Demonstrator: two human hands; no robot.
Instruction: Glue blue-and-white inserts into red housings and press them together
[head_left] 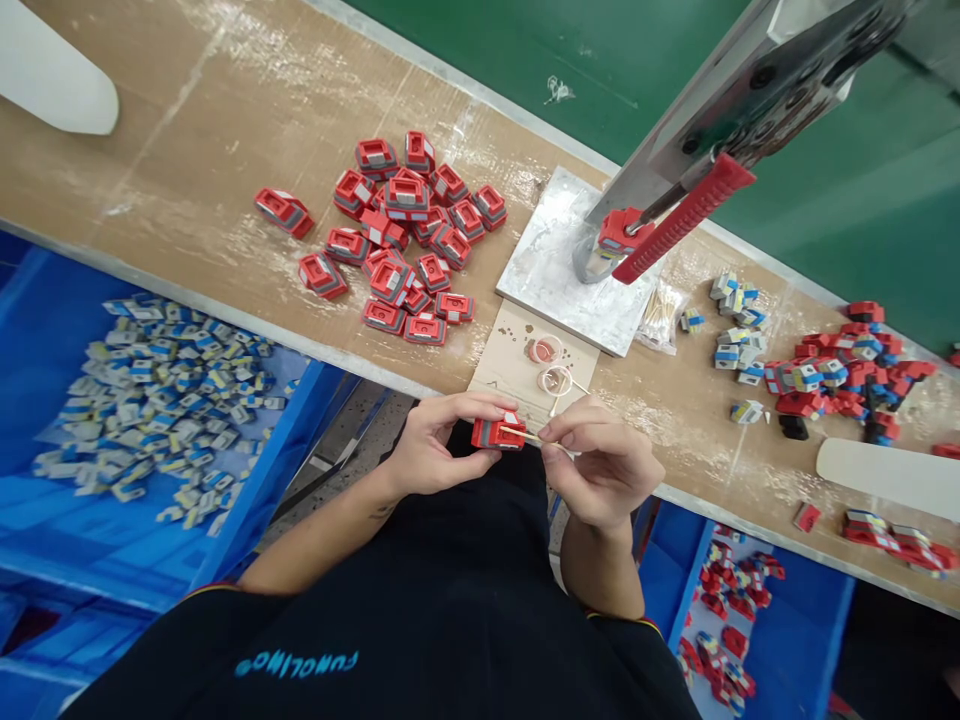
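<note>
Between the fingers and thumb of my left hand (pixel 442 440) is a red toy car part (pixel 487 432) with grey trim, held in front of my body at the table's edge. My right hand (pixel 604 458) pinches a thin cotton swab (pixel 525 433), whose tip meets the part's upper side. Just beyond my hands, a small cup with red content (pixel 544 350) and a second small round cup (pixel 555 381) stand on a piece of cardboard (pixel 499 350). Another swab leans at the second cup.
A pile of red car parts (pixel 405 195) lies ahead to the left. A press with a red handle (pixel 682 220) stands on a metal plate (pixel 547 240), beside a bag of swabs (pixel 664 315). Blue bins (pixel 247 500) hold grey-blue and red parts; more pieces (pixel 825 375) lie right.
</note>
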